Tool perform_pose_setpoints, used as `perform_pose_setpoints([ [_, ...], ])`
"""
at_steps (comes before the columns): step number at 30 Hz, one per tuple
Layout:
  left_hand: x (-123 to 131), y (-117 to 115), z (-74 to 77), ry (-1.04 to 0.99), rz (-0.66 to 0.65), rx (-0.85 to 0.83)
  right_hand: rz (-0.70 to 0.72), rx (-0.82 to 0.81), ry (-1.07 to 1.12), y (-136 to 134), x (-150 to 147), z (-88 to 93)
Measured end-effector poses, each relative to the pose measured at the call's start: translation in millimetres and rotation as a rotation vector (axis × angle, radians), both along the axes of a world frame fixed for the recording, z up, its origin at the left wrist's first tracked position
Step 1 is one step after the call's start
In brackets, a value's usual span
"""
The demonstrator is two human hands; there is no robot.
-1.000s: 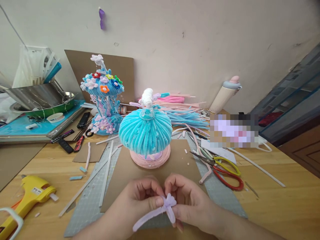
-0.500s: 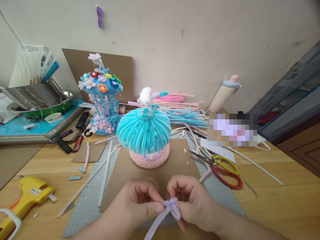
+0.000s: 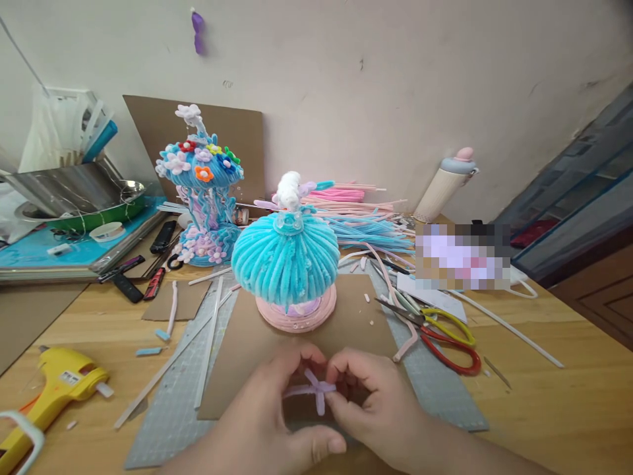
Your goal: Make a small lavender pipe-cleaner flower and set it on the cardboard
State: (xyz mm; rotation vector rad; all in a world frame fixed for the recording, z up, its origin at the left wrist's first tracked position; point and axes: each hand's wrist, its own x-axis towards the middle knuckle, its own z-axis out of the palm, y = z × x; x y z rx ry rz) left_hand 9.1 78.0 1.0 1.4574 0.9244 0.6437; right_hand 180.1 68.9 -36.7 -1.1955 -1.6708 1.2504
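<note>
A lavender pipe cleaner, bent into several small petal-like loops with a straight tail, is held over the cardboard sheet. My right hand pinches one loop between thumb and fingertips. Around the other side curves my left hand, its thumb spread well away from its fingers. The tail runs left toward the left palm, where its end is hidden. Just beyond both hands stands a turquoise pleated dome of pipe cleaners on a round pink base, topped by a white fuzzy piece.
A yellow glue gun lies at the left, and scissors lie open at the right. Behind are a flower-covered blue model, blue pipe cleaner bundles and a tilted bottle. A grey cutting mat lies under the cardboard.
My left thumb has let go of the pipe cleaner and swung down, opening that hand. The looped piece has turned, and its tail now points left instead of down toward me.
</note>
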Motion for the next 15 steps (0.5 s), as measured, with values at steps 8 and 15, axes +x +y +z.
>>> perform_pose_setpoints([
  [8,-1.3,3.1,-0.3,0.410,0.026,0.398,0.045,-0.090,-0.010,1.2,-1.7,0.0],
  [15,2.0,2.2,-4.0,0.462,0.029,0.477,0.001,0.128,-0.174,-1.2,-3.6,-5.0],
])
